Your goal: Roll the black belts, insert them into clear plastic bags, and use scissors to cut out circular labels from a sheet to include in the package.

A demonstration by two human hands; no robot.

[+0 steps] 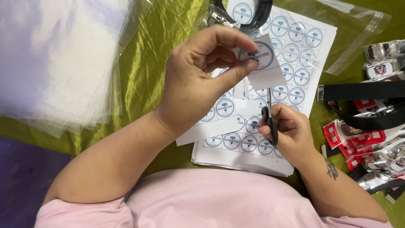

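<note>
Left hand (198,80) pinching label (265,61) up above sheets (249,143), clear for scissors (270,120) gripped in right hand (289,131).

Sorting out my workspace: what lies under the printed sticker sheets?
The sticker sheets lie stacked on more white sheets, all resting on a green satin cloth. Whatever is beneath the stack's middle is covered.

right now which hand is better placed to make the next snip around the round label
The right hand. It already holds the black-handled scissors, blades pointing up at the paper piece. The left hand pinches that piece by its edge, so it seems better suited to turning the paper.
</note>
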